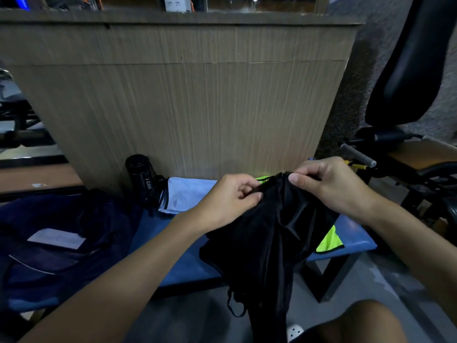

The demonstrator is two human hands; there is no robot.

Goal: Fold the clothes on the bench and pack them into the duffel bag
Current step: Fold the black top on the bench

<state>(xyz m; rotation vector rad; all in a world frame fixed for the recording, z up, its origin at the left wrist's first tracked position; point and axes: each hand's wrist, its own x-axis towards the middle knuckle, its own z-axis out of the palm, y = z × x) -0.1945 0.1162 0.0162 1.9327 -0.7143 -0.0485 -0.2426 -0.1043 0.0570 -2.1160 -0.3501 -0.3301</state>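
Our fingers [248,191] were curled and pinching. The left hand [230,198] and the right hand [332,186] each nipped the top edge of a black garment [269,236], thumbs pressed against the cloth, and the two hands were close together but not touching. We held the garment up above the blue bench [178,251]. It hung bunched and creased from our grip and draped past the bench's front edge. Its lower end, with a thin black cord, dropped toward the grey floor [188,315].

Behind and under it on the bench lay a neon yellow-green garment [330,240] with dark trim, mostly covered by the black cloth. Further left, by the bench's back edge, a light blue garment [184,194] lay flat. Near it stood a black bottle [142,174] with white lettering, against a wood-grain panel [185,100] that rose behind the bench.

At the left end of the bench sat the navy duffel bag [59,214], slumped, with a white rectangular tag [57,238] on it; we could not tell whether it was open. To the right stood black exercise equipment [413,65] with a padded part. Near the bottom edge we saw our knee [366,323] and a white shoe [294,332].
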